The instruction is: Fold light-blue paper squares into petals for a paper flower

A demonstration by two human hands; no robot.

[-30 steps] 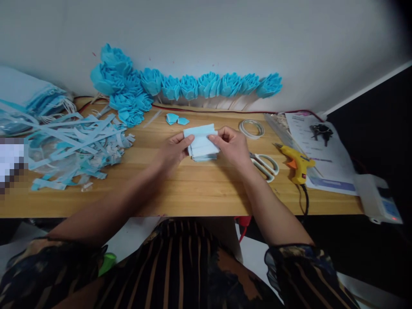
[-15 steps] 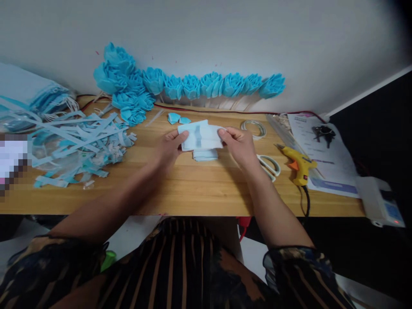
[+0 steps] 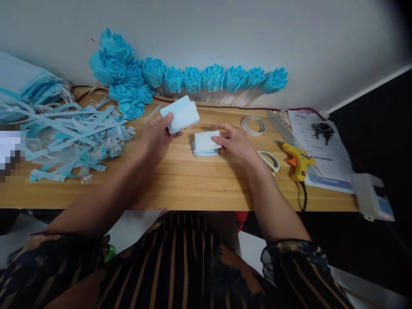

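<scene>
Gripped in my left hand (image 3: pixel 159 135) is a stack of pale blue fabric pieces (image 3: pixel 180 115), raised over the wooden table, its layers slightly fanned. My right hand (image 3: pixel 234 140) pinches the right edge of a single pale fabric piece (image 3: pixel 206 140) between thumb and fingers. That piece is over a small pile of similar folded pieces (image 3: pixel 206 152) on the table; I cannot tell whether it touches the pile. The two blue petal-like scraps behind the stack are hidden from view now.
Blue fabric flowers (image 3: pixel 212 77) on sticks line the wall. Cut strips (image 3: pixel 80 137) heap at left, beside stacked face masks (image 3: pixel 35 86). At right are a tape roll (image 3: pixel 254 125), scissors (image 3: pixel 272 161), a yellow glue gun (image 3: pixel 296 161), keys (image 3: pixel 322 129) and a printed sheet (image 3: pixel 336 159).
My hands have moved apart. The stack went up and left with my left hand, while my right hand drew one piece away from it and down over the pile.
</scene>
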